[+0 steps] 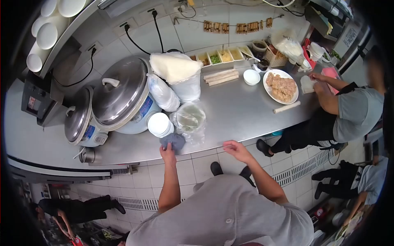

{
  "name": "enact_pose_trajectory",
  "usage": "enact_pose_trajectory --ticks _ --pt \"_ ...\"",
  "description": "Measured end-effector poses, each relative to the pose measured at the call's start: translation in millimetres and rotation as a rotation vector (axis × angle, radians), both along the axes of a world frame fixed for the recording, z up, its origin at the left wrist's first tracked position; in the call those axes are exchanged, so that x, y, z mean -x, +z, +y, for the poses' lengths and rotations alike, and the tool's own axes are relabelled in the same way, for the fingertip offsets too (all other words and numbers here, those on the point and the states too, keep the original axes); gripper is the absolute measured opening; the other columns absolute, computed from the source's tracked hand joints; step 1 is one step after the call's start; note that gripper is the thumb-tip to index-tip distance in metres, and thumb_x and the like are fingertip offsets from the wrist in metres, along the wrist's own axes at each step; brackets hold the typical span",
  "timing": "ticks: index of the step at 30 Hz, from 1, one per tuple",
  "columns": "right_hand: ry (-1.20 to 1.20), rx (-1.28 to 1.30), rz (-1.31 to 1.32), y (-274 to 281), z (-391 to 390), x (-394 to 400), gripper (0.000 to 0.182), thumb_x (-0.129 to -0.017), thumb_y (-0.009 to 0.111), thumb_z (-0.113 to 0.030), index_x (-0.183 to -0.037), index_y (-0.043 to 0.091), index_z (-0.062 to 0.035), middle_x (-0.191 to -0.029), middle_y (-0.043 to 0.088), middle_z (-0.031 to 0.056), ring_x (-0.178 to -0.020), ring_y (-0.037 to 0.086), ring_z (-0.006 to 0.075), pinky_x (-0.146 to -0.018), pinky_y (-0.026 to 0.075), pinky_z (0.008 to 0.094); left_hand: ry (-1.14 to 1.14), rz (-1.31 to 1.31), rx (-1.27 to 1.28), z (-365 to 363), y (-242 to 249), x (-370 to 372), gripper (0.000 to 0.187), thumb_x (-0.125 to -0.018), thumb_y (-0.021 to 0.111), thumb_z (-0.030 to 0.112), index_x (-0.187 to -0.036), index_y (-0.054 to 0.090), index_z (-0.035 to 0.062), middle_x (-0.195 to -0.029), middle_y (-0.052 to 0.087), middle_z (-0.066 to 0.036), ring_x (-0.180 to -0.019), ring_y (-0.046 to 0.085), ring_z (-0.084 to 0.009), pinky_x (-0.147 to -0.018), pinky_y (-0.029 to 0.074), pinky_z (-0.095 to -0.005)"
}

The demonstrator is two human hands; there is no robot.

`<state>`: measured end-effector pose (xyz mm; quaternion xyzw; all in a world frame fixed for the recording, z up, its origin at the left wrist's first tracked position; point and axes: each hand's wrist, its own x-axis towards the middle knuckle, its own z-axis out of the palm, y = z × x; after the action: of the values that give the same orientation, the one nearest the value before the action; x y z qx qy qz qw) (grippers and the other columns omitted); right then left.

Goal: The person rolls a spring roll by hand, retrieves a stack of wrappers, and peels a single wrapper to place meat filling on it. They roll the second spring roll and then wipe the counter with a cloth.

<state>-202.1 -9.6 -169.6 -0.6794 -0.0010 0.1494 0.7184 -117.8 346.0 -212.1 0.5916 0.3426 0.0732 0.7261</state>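
Note:
My left hand (167, 154) is at the front edge of the steel counter, its fingers closed on a grey cloth (174, 141). Just behind the cloth stands a stack of white bowls (159, 125). To their right is a clear plastic bag (189, 118) with its mouth open, partly spread over the counter. My right hand (238, 151) hovers by the counter's edge, fingers slightly apart, and I see nothing held in it.
Two large lidded cookers (119, 94) stand at the left. White bags (174, 76) lean beside them. Farther right are rolled wrappers (221, 77), a small bowl (251, 77) and a plate of minced meat (282, 87). A co-worker (357, 102) handles a wrapper at the right end.

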Motion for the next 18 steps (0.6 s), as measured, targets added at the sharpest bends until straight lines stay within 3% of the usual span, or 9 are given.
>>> enact_pose_trajectory --ticks 1,5,7,9,11,12,13,15,18 --pt "-0.010 0.022 0.021 -2.0 -12.3 9.3 0.033 -0.093 0.064 -0.010 -0.125 0.060 -0.0034 -0.118 0.066 0.0076 -0.106 0.063 0.0169 -0.090 0.052 0.0324 -0.014 -0.002 -0.009 10.0 -15.9 -2.9 0.049 -0.095 0.066 0.020 -0.133 0.045 -0.0033 -0.120 0.057 -0.014 -0.100 0.060 -0.0219 -0.091 0.048 -0.0334" --pt "-0.120 0.122 0.035 -19.4 -46.8 47.0 0.027 -0.093 0.066 -0.009 -0.119 0.063 -0.0009 -0.109 0.068 0.0074 -0.101 0.065 0.0153 -0.090 0.052 0.0295 0.010 0.008 -1.256 30.7 -60.1 14.1 0.072 -0.088 0.072 0.029 -0.143 0.038 -0.0039 -0.135 0.047 -0.029 -0.121 0.050 -0.0420 -0.104 0.041 -0.0490" --pt "-0.178 0.097 0.077 -47.2 -62.9 73.9 0.026 -0.093 0.066 -0.010 -0.117 0.064 -0.0025 -0.106 0.069 0.0075 -0.099 0.065 0.0153 -0.088 0.053 0.0298 -0.232 -0.183 -1.163 21.2 -52.0 28.2 0.072 -0.089 0.069 0.033 -0.142 0.039 -0.0055 -0.140 0.045 -0.028 -0.128 0.046 -0.0445 -0.110 0.037 -0.0500" --pt "-0.261 0.196 0.107 -57.9 -71.7 101.8 0.027 -0.092 0.065 -0.011 -0.118 0.065 -0.0029 -0.104 0.070 0.0086 -0.098 0.065 0.0158 -0.087 0.053 0.0307 -0.406 -0.091 -1.381 21.3 -73.6 22.9 0.073 -0.092 0.066 0.043 -0.139 0.042 -0.0069 -0.137 0.049 -0.026 -0.129 0.046 -0.0442 -0.110 0.037 -0.0481" --pt "-0.324 0.338 0.192 -50.0 -82.1 124.6 0.036 -0.090 0.067 -0.024 -0.119 0.065 -0.0028 -0.108 0.071 0.0114 -0.099 0.067 0.0203 -0.088 0.052 0.0334 -0.256 -0.429 -1.539 49.7 -127.1 -10.9 0.076 -0.093 0.063 0.048 -0.137 0.042 -0.0110 -0.131 0.050 -0.032 -0.124 0.049 -0.0450 -0.104 0.041 -0.0531" --pt "-0.332 0.323 0.302 -47.7 -88.1 133.3 0.039 -0.088 0.067 -0.028 -0.119 0.065 -0.0038 -0.109 0.070 0.0123 -0.101 0.067 0.0221 -0.089 0.051 0.0344 -0.272 -0.190 -1.588 50.5 -115.4 -19.3 0.077 -0.093 0.062 0.048 -0.136 0.041 -0.0129 -0.129 0.049 -0.035 -0.121 0.051 -0.0450 -0.101 0.043 -0.0552" --pt "-0.343 0.301 0.362 -53.1 -95.7 143.4 0.040 -0.087 0.067 -0.028 -0.119 0.065 -0.0043 -0.109 0.071 0.0135 -0.101 0.067 0.0234 -0.089 0.051 0.0346 -0.187 0.160 -1.471 40.1 -99.9 -35.3 0.066 -0.096 0.059 0.038 -0.140 0.040 -0.0070 -0.135 0.050 -0.029 -0.121 0.052 -0.0445 -0.101 0.043 -0.0537" --pt "-0.366 0.245 0.494 -68.7 -112.4 157.9 0.042 -0.085 0.066 -0.032 -0.118 0.067 -0.0052 -0.109 0.071 0.0143 -0.100 0.067 0.0251 -0.090 0.051 0.0358 -0.318 -0.159 -1.459 -10.3 -46.0 -65.6 0.068 -0.096 0.060 0.040 -0.141 0.040 -0.0065 -0.136 0.049 -0.029 -0.122 0.051 -0.0455 -0.102 0.041 -0.0545" --pt "-0.460 0.335 0.584 -145.4 -131.8 184.4 0.044 -0.081 0.068 -0.034 -0.114 0.069 -0.0036 -0.111 0.071 0.0148 -0.100 0.067 0.0269 -0.089 0.052 0.0377 -0.424 -0.823 -1.357 -102.8 104.5 -36.5 0.072 -0.094 0.061 0.043 -0.144 0.039 -0.0052 -0.137 0.048 -0.027 -0.124 0.046 -0.0486 -0.106 0.034 -0.0568"
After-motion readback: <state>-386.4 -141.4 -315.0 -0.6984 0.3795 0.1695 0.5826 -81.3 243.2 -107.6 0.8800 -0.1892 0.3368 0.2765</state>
